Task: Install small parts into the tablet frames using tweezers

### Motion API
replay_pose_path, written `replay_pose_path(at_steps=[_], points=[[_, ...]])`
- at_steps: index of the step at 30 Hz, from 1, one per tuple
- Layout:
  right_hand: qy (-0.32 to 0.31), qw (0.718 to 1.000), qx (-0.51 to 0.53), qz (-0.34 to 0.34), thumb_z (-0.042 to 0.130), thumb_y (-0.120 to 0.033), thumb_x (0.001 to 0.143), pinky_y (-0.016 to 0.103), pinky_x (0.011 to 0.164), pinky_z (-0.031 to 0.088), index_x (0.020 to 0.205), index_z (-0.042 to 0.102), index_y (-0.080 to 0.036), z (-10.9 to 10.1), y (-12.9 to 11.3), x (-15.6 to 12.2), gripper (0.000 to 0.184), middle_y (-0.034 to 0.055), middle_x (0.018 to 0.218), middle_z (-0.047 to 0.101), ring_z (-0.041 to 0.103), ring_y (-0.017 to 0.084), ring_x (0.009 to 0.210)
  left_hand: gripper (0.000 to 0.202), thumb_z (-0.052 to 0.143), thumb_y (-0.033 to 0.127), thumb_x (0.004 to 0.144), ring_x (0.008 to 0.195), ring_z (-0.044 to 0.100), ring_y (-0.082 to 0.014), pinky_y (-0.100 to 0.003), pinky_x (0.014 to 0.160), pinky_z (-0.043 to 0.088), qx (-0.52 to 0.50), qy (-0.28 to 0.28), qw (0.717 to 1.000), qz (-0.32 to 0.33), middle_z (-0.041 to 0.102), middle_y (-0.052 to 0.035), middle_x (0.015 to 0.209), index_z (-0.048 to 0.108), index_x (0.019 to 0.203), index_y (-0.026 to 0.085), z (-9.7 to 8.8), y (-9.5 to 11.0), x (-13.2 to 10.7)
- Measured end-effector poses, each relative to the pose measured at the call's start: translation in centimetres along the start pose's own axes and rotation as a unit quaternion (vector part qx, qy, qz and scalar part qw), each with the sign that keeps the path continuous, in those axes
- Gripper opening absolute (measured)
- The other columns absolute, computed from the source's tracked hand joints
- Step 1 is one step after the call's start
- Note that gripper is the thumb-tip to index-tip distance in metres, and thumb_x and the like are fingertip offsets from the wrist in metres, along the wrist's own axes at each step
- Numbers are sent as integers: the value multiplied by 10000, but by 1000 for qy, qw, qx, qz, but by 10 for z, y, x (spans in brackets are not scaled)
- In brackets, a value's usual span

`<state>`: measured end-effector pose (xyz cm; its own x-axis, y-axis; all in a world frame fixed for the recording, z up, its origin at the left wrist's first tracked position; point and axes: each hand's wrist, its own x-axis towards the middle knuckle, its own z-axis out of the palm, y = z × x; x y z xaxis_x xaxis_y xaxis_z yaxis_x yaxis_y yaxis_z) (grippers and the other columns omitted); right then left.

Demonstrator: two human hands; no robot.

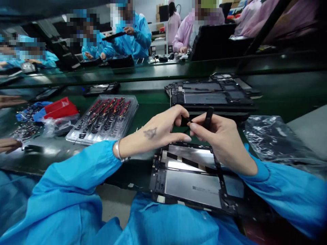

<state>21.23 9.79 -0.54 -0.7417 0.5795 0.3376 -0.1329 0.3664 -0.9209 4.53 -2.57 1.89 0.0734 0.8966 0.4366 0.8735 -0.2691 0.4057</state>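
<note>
An open tablet chassis (194, 183) with a silver battery lies in front of me at the bench edge, partly on my lap. Both hands hover just above its far edge. My left hand (158, 131) is pinched, fingertips meeting those of my right hand (219, 139) on a small thin black part (188, 120). My right hand is closed round a black stick-like tool (208, 117) that points up. Blue sleeves cover both my arms.
A clear tray (103, 117) of small red-and-black parts lies left of centre. A red box (61, 108) and plastic bags sit further left, beside another person's hands (9, 144). A stack of open tablets (212, 95) lies behind my hands. Crumpled plastic wrap (276, 139) is at right. Co-workers sit across the green conveyor.
</note>
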Motion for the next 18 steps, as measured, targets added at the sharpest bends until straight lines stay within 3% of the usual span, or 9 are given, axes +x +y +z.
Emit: replay_pose_path(at_steps=[2,4,9,18], points=[[-3,999,39,18,761,-325,871,271,551,402,823,706,-198,-1,-1,0,146,-10,659,644,504,116,582,293,644,400,996,820,610,-131,-233,694,496,119,110,985,64,633,-39,992,554,1150,167,2,5,-1],[-7,998,52,17,762,-335,878,267,541,388,816,704,-195,-1,-1,-1,163,-5,678,656,482,110,582,140,527,291,1058,864,628,-149,-252,738,513,231,150,955,115,640,-54,979,573,1068,160,5,11,0],[7,1000,15,-14,746,-315,891,266,533,370,806,704,-195,0,-6,-7,153,-9,678,661,474,107,586,150,461,165,1057,831,632,-167,-271,727,513,345,148,917,135,662,-76,933,592,991,134,8,17,3],[5,998,-31,-51,746,-358,892,275,541,412,773,707,-203,2,-16,-8,199,-6,667,676,551,126,585,182,443,133,1045,816,632,-156,-268,725,514,365,140,909,142,673,-67,909,601,957,144,11,18,2]])
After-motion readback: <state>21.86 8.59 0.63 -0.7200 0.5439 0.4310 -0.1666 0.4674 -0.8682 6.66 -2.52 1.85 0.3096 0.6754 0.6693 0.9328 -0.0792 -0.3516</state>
